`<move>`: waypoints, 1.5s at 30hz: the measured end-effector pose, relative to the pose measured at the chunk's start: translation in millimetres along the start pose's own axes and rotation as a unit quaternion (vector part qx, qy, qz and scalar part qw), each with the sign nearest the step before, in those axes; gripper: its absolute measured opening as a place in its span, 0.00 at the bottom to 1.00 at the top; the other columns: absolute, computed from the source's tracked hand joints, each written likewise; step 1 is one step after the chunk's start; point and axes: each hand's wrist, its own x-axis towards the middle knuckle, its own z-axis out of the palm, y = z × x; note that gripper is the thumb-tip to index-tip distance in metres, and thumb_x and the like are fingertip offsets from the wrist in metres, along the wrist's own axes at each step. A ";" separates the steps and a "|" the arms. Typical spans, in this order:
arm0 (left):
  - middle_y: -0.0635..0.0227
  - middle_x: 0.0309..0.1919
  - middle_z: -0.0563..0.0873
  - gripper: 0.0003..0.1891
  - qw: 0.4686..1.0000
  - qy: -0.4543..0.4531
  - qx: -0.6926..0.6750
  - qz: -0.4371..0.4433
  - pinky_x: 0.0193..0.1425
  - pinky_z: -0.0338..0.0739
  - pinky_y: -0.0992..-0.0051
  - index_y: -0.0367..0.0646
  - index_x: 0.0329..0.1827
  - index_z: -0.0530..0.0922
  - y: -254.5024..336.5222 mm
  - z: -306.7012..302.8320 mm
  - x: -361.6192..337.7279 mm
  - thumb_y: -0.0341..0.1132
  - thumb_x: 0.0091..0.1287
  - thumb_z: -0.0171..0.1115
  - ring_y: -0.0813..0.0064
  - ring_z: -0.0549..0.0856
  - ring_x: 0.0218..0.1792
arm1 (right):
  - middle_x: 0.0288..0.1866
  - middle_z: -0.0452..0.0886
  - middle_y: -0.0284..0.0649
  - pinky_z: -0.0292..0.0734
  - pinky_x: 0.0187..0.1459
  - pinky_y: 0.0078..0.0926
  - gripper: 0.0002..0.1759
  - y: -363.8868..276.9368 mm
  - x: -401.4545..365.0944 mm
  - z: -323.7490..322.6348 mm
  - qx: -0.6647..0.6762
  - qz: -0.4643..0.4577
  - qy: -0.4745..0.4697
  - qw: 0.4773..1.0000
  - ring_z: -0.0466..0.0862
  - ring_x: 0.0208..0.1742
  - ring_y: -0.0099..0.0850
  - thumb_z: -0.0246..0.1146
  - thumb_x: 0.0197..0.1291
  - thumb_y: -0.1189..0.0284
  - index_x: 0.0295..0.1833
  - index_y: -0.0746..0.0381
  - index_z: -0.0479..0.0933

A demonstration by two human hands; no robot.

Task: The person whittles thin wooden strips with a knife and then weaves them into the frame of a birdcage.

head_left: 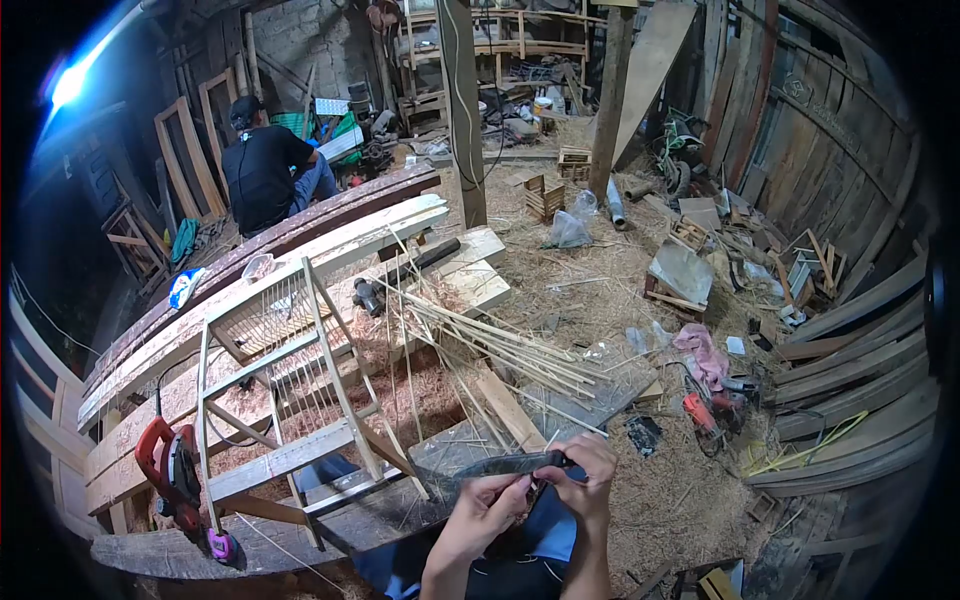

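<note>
A knife [505,465] with a dark, broad blade is in my right hand [588,475], whose fingers wrap round its handle. The blade points left, above my left hand [490,508]. My left fingers are closed in a pinch close under the blade; whatever is between them is too small to make out. Both hands are over my lap at the bench's near edge. Just beyond them, a loose bundle of thin wooden strips [510,350] lies across the bench. To the left stands a wooden frame [285,465] strung with thin rods.
A red power tool [165,460] and a pink tape measure [220,545] sit at the bench's left end. A hammer [370,296] lies on the boards. Another person [265,165] sits farther back. An orange power tool [700,410] rests on the shaving-strewn floor [590,290].
</note>
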 end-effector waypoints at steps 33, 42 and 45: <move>0.74 0.26 0.79 0.13 0.999 0.054 -0.006 0.008 0.24 0.58 0.84 0.33 0.52 0.84 -2.6 -24.5 10.7 0.37 0.77 0.65 0.88 0.69 0.22 | 0.28 0.84 0.40 0.74 0.33 0.34 0.22 -15.1 -0.6 20.5 -0.015 0.068 -0.018 0.997 0.83 0.28 0.41 0.81 0.49 0.56 0.34 0.64 0.84; 0.79 0.29 0.81 0.14 0.998 0.049 0.030 -0.030 0.25 0.57 0.84 0.34 0.53 0.87 -16.5 -28.7 5.7 0.38 0.76 0.66 0.92 0.69 0.25 | 0.29 0.85 0.40 0.74 0.33 0.32 0.22 -9.3 -4.7 16.6 0.013 0.035 -0.037 0.999 0.84 0.29 0.40 0.81 0.48 0.56 0.36 0.63 0.86; 0.79 0.30 0.81 0.14 0.999 0.032 0.013 -0.019 0.25 0.57 0.84 0.34 0.54 0.87 -17.0 -25.6 3.5 0.38 0.77 0.66 0.92 0.68 0.25 | 0.28 0.85 0.40 0.74 0.33 0.33 0.23 -0.9 -5.0 14.0 0.025 0.001 -0.037 0.999 0.84 0.29 0.40 0.81 0.48 0.54 0.36 0.63 0.85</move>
